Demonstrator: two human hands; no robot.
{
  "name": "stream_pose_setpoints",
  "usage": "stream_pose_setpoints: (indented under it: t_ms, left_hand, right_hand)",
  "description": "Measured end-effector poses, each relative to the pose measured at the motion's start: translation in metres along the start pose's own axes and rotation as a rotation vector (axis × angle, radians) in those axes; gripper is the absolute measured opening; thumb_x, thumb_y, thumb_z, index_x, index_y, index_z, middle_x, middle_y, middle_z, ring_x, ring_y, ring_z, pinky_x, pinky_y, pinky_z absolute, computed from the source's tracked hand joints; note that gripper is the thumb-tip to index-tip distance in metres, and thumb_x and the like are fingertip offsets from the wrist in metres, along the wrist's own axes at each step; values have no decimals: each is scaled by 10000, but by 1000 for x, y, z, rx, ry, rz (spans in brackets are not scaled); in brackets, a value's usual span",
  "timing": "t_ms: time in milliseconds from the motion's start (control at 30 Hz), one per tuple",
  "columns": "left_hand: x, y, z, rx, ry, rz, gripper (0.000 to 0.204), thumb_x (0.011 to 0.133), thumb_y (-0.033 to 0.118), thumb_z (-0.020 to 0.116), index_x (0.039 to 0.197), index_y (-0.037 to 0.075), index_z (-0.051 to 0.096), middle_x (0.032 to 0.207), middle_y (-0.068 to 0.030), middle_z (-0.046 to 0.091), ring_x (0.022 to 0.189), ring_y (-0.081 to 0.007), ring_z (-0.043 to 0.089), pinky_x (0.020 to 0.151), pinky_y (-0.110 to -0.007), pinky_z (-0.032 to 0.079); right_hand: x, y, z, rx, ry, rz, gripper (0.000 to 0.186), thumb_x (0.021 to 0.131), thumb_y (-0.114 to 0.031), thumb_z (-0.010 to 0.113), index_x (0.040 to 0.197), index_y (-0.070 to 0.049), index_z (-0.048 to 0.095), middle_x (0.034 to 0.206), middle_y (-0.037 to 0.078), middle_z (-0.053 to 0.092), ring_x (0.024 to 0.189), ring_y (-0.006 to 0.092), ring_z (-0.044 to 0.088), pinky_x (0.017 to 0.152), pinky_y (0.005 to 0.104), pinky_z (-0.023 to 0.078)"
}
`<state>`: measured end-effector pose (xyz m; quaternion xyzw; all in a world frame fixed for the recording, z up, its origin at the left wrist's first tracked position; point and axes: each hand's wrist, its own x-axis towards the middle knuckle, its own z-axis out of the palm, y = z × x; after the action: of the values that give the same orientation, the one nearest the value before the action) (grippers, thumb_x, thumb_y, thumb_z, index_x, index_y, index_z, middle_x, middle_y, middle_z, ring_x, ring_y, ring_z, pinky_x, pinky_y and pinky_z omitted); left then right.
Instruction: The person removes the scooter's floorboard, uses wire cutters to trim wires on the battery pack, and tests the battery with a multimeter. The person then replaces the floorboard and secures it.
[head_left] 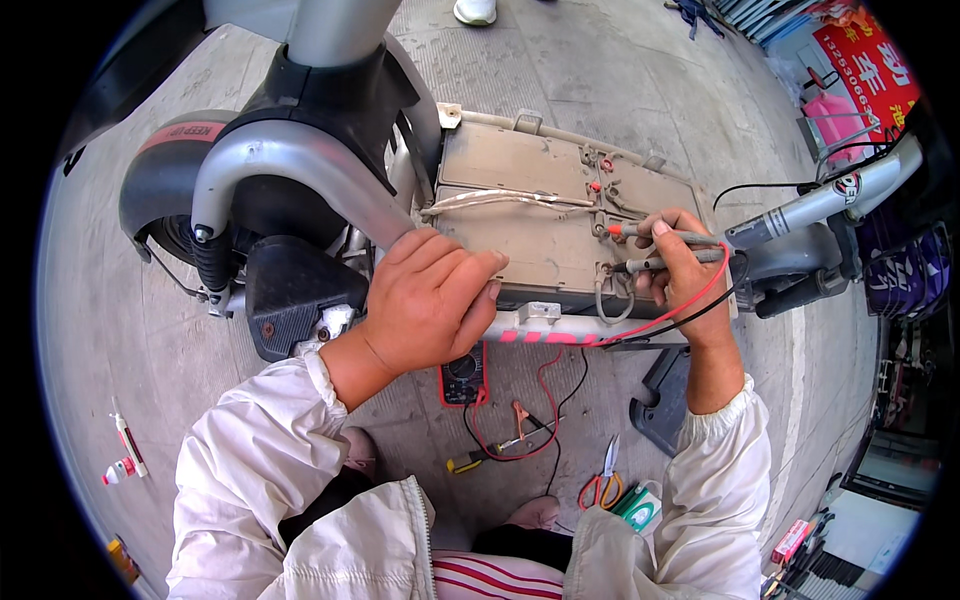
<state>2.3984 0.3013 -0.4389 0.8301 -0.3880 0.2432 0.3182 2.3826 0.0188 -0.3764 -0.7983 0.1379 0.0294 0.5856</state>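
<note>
My right hand (683, 265) pinches two multimeter probes, one with a red tip (614, 230) and one with a black tip (619, 267). Their tips are at the terminals of a dusty brown battery (520, 245), one of several set side by side in an electric scooter's frame. Tied pale wires (510, 199) lie across the batteries. My left hand (425, 300) is closed at the lower end of the silver frame tube (310, 165), its fingertips partly hidden. Below the frame, a red-and-black multimeter (464, 375) is partly covered by my left hand; red and black leads run from it.
On the floor lie orange-handled scissors (604, 480), a yellow-and-black handled tool (468, 461), a green-and-white box (639, 508) and a dark plastic cover (662, 400). A white tube (128, 440) lies at left. Another silver tube (830, 195) rises on the right.
</note>
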Motion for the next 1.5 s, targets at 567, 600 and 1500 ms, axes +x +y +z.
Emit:
stream_pose_setpoints:
  t_ms: [567,600,1500]
  left_hand:
    - [2,3,0,6,-39,-13,268,789,78,676,1053,39,692,834,-69,661,780,-271,632,803,-396,477]
    - [2,3,-1,10,-43,-18,266,791,80,677,1054,41,693,836,-70,662,782,-271,633,806,-397,476]
    - [3,4,-3,1,-49,-30,248,810,84,671,1055,51,688,816,-72,651,782,-266,628,804,-392,470]
  right_hand:
    - [1,2,10,-20,87,-36,256,995,-252,557,978,-16,655,779,53,651,553,58,539,471,227,423]
    - [1,2,12,-36,84,-39,256,995,-256,557,977,-19,655,772,47,645,546,60,532,473,231,419]
    - [1,6,15,-41,84,-66,259,996,-277,549,970,-39,649,769,23,640,528,62,498,474,243,396]
